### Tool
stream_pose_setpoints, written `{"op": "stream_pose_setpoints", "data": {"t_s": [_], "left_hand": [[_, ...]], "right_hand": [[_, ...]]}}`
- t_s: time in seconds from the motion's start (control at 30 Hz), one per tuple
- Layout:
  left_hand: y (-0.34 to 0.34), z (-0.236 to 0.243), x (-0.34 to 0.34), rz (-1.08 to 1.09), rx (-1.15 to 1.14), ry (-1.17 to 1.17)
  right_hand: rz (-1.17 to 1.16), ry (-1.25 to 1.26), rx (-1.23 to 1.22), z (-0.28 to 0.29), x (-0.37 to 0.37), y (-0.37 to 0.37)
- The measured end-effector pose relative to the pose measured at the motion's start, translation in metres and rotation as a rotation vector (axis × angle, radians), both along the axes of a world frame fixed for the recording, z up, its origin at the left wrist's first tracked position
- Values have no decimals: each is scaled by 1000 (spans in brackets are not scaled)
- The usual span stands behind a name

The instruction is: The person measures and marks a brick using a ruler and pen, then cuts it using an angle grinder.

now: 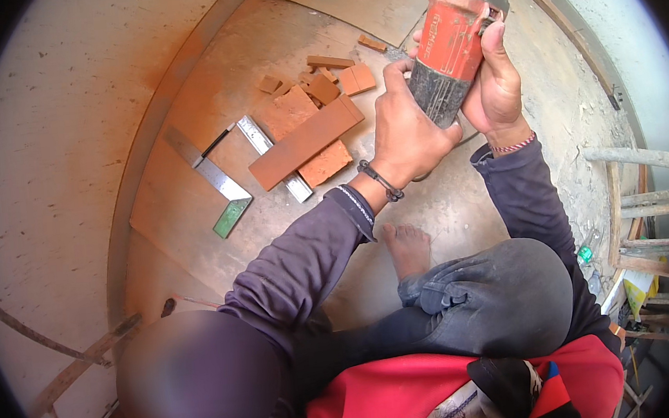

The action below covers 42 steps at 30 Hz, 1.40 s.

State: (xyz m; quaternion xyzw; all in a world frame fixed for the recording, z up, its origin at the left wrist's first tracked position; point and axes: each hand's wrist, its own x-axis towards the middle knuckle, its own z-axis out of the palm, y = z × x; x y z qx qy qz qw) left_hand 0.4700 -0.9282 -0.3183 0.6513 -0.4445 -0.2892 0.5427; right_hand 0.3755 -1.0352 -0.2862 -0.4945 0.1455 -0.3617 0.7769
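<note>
My left hand (411, 128) wraps round the black rear end of a red and black angle grinder (451, 39), raised above the floor. Against its right side presses my right hand (498, 86), thumb pointing up along the body. The grinder's head runs out of the top of the view, so most of its disc is hidden. Left of my left hand, a long brown tile strip (306, 144) lies slantwise across rough orange bricks (295, 111) and a silver metal bar (254, 133). Several small cut tile pieces (356, 79) are scattered behind them.
A try square with a green handle (233, 217) and a thin black pencil (217, 139) lie left of the bricks. Orange dust coats the floor and the left wall (97, 94). Wooden poles (637, 156) stand at the right. My bare foot (408, 246) is below the grinder.
</note>
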Motion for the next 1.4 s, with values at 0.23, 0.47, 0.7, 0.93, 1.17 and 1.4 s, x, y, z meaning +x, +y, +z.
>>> {"op": "stream_pose_setpoints", "data": {"t_s": [0.23,0.47,0.7,0.93,1.17,1.4], "left_hand": [[4,0,-21,-40,-83,90],[19,-24,-57,-12,-40,253],[31,-37,-83,-20,3,336],[32,-41,-76,-7,-13,314],[31,-44,-73,8,75,337],[34,-51,-64,33,-55,495]], "right_hand": [[-83,-52,163,-15,-19,7],[-21,28,193,-36,-53,21],[-119,84,261,-54,-73,37],[-22,113,284,-63,-69,34],[-48,175,223,-64,-54,30],[151,329,-6,-68,-51,17]]}}
